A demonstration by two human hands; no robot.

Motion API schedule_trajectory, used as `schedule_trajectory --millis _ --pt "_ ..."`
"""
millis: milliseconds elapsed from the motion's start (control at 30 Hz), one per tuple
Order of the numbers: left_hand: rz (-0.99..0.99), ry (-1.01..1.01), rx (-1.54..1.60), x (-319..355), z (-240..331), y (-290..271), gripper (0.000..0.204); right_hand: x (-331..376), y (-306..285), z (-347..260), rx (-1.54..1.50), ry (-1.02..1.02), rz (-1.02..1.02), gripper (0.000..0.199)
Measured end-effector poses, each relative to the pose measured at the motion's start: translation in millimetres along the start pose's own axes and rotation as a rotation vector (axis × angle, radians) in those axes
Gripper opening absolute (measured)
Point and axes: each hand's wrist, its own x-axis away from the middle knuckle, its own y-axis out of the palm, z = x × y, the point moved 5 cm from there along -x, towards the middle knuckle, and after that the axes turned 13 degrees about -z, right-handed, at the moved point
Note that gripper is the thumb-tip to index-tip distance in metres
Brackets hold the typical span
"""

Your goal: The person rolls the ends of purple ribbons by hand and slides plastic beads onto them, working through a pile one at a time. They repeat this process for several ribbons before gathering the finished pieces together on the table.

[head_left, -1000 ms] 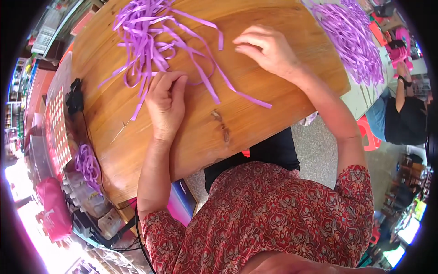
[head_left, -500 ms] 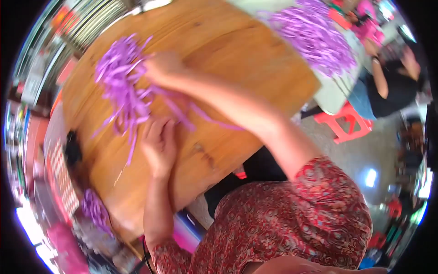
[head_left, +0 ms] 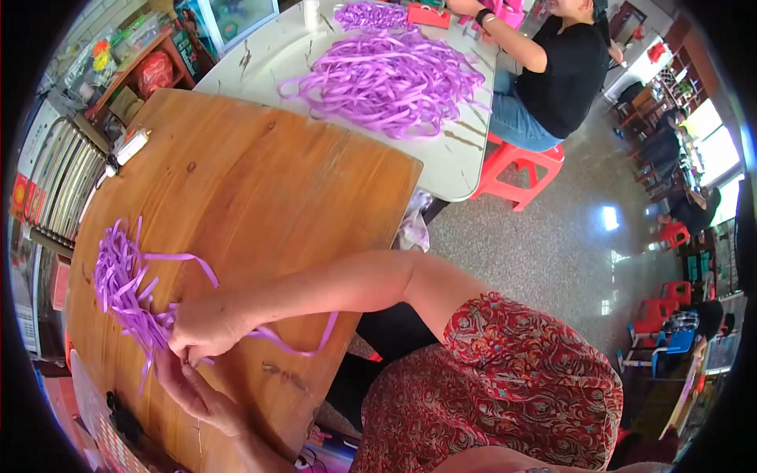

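Note:
A loose bunch of purple ribbon strips (head_left: 120, 276) lies at the left side of the wooden table (head_left: 229, 189). My right hand (head_left: 211, 323) is closed at the near end of the bunch, its fingertips pinching down. Just below it, my left hand (head_left: 199, 394) has its thumb and fingers pressed together on the strips. The fingertips of both hands meet, and the exact part they grip is partly hidden. A single purple strip (head_left: 303, 347) trails across the wood to the right, coming out from under my right hand and forearm.
Beyond the wooden table stands a white table (head_left: 260, 75) with a large purple ribbon heap (head_left: 394, 79). A person in black (head_left: 564, 71) sits there on a red stool (head_left: 520, 169). A small white object (head_left: 134, 146) lies at the wooden table's far left edge.
My right hand has come down from the far side of the bunch to meet my left hand at its near end. The view has swung, bringing more of the white table in.

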Motion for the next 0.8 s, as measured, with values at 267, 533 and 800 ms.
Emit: schedule_trajectory --millis 267,533,800 --pt "-0.082 -0.105 0.186 6 -7 1 0.033 -1 3 1 -0.254 -0.009 0.155 0.013" --pt "0.063 -0.240 0.101 -8 -18 -30 0.023 6 -22 3 -0.179 0.021 0.017 0.017" --pt "0.313 -0.258 -0.184 -13 -53 -99 0.020 22 -76 17 0.071 0.107 0.123 0.013"
